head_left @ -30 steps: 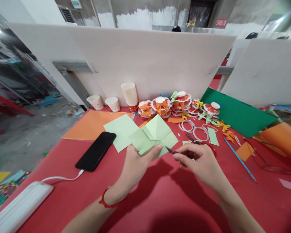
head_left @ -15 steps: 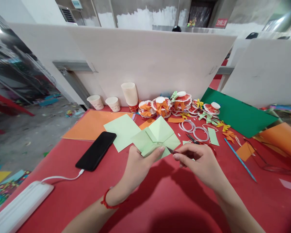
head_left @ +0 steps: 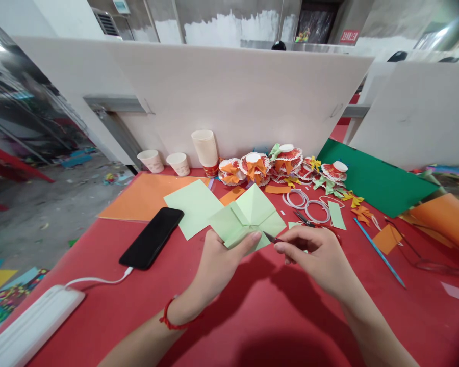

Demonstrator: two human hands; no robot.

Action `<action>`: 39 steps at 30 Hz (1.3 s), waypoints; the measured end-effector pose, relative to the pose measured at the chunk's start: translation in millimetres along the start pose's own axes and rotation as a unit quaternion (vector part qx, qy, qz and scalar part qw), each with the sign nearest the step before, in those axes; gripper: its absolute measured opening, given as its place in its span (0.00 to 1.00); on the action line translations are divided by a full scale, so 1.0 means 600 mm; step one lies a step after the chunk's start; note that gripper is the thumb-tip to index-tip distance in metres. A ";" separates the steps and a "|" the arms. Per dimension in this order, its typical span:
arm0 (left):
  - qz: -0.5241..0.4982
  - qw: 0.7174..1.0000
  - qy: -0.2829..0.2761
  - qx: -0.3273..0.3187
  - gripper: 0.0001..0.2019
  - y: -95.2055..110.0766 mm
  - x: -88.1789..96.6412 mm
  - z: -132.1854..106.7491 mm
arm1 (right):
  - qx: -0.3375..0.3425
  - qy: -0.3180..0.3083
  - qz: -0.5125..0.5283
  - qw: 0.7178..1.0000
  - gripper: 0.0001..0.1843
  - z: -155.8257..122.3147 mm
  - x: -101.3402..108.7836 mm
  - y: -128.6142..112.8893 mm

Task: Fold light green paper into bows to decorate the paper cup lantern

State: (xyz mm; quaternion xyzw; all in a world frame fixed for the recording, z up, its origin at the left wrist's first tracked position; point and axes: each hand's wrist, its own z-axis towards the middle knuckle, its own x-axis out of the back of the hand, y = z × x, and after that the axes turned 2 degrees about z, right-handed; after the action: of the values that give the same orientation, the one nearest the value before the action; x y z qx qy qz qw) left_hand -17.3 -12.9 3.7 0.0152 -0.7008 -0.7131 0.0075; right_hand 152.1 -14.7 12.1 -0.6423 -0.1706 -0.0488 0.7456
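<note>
My left hand (head_left: 224, 257) is closed on a folded light-green paper (head_left: 254, 206), thumb on top near the lower edge. Creases and raised flaps show around the paper's middle. Between the fingertips of my right hand (head_left: 309, 250) is a small dark pointed tool (head_left: 271, 237); its handle is mostly hidden, so its exact kind is unclear. The tip points left and lies at the paper's lower right, close to my left thumb. Whether it touches the paper I cannot tell. Behind my right hand lie red-handled scissors (head_left: 304, 219), partly covered.
A flat green sheet (head_left: 193, 209) and a black phone (head_left: 152, 238) lie left, the phone cabled to a white power strip (head_left: 34, 323). Paper cups (head_left: 204, 148) and red-white paper crafts (head_left: 254, 168) line the white partition (head_left: 229, 97). White rings (head_left: 316, 210) and a blue pencil (head_left: 378, 252) lie right.
The green paper and both hands have shifted very slightly to the right. Both grips look the same.
</note>
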 end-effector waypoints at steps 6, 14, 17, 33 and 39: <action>0.001 1.000 -0.003 0.019 0.06 -0.003 -0.001 -0.003 | -0.005 0.003 0.009 1.000 0.07 0.007 -0.004 0.002; -0.001 1.000 -0.013 0.018 0.07 0.001 0.000 0.001 | -0.010 -0.002 -0.011 1.000 0.08 0.000 0.003 -0.002; 0.002 1.000 -0.023 0.011 0.06 -0.003 0.000 0.000 | -0.009 0.000 -0.012 1.000 0.07 0.002 0.001 0.000; 0.029 0.996 -0.085 0.017 0.06 0.003 0.010 0.001 | -0.026 -0.040 -0.024 0.999 0.08 0.002 0.023 -0.004; 0.064 0.988 -0.142 -0.013 0.05 0.007 0.024 0.004 | -0.018 -0.064 -0.056 0.996 0.08 0.000 0.032 -0.006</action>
State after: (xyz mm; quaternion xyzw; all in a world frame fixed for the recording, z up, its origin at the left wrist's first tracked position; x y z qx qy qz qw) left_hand -31.9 -10.9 8.1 -0.1314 -0.6852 -0.7149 -0.0460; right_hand 169.4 -12.6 21.5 -0.6469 -0.2526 -0.0526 0.7176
